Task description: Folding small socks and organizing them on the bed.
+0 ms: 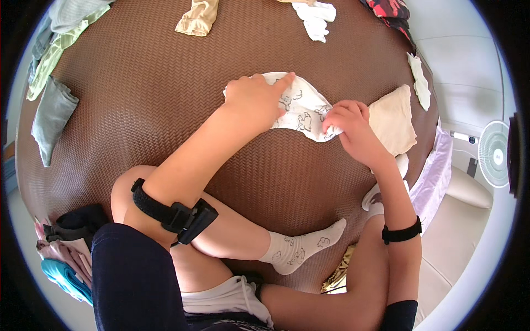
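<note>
A small white cloth [302, 113] printed with grey animal drawings lies in a curve on the brown woven mat, in front of me. My left hand [256, 102] rests over its left part, with the index finger stretched along the top edge and the thumb apart from it. The cloth beneath that palm is hidden. At the right end, my right hand [348, 122] is closed on the cloth's edge, its fingers bent around the fabric. Beside this hand lies a beige folded cloth [393, 120].
The brown woven mat [165, 99] bears a tan cloth [197, 17], a white cloth [316, 21] and a grey-green cloth [53, 118]. Clothes [66, 254] are piled at lower left. Lilac fabric [433, 171] hangs at the right edge, near a fan [493, 153]. My sock [301, 249] has similar drawings.
</note>
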Demonstrator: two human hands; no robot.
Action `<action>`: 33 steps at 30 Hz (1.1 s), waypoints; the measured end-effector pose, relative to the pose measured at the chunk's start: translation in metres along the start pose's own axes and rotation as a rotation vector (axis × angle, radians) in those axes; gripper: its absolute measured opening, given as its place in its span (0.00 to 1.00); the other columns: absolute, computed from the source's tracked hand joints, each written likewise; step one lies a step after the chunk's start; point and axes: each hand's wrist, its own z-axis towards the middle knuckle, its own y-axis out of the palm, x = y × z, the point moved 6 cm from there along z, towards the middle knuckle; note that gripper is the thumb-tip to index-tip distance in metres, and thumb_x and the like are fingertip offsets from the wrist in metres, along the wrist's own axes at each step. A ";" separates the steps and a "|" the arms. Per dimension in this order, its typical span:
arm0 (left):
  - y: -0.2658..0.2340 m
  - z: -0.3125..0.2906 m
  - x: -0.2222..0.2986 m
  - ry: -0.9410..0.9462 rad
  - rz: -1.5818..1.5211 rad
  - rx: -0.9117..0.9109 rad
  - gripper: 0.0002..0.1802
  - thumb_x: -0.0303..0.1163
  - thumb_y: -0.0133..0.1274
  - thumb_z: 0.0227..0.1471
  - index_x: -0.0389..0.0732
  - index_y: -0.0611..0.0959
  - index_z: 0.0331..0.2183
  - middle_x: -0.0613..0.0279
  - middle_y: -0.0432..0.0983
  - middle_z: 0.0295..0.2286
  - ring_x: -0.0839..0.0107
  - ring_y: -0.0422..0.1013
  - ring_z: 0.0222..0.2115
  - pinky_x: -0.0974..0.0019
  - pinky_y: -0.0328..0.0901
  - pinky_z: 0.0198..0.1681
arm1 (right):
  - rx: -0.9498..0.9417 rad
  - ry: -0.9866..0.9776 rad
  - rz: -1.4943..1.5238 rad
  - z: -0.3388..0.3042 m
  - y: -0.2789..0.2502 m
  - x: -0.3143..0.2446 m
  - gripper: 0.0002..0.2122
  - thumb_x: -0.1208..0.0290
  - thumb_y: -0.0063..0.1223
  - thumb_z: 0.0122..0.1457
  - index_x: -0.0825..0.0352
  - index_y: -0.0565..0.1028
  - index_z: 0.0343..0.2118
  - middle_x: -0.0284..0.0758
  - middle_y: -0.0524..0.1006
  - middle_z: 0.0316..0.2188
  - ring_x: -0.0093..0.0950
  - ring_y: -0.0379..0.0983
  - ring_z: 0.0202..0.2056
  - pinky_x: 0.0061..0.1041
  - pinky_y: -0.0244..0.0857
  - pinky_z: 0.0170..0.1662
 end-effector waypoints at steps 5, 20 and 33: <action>0.001 0.001 0.000 0.002 -0.009 -0.007 0.36 0.45 0.52 0.46 0.61 0.57 0.56 0.49 0.72 0.35 0.55 0.71 0.36 0.57 0.67 0.38 | 0.014 -0.065 -0.244 -0.002 0.003 -0.013 0.13 0.84 0.46 0.43 0.55 0.73 0.28 0.32 0.67 0.35 0.30 0.60 0.47 0.44 0.44 0.56; 0.002 0.001 0.000 0.024 -0.010 0.020 0.36 0.44 0.52 0.46 0.60 0.58 0.56 0.49 0.72 0.35 0.56 0.72 0.36 0.58 0.67 0.37 | 0.117 -0.098 -0.445 0.005 0.019 -0.027 0.08 0.76 0.48 0.45 0.55 0.74 0.28 0.34 0.65 0.33 0.31 0.60 0.46 0.45 0.44 0.55; 0.001 0.002 0.001 0.001 0.010 -0.004 0.35 0.45 0.50 0.48 0.60 0.57 0.57 0.49 0.72 0.35 0.56 0.72 0.36 0.58 0.67 0.38 | 0.444 0.064 -0.253 0.003 -0.002 -0.014 0.16 0.81 0.52 0.38 0.63 0.65 0.33 0.36 0.66 0.33 0.36 0.62 0.41 0.39 0.51 0.48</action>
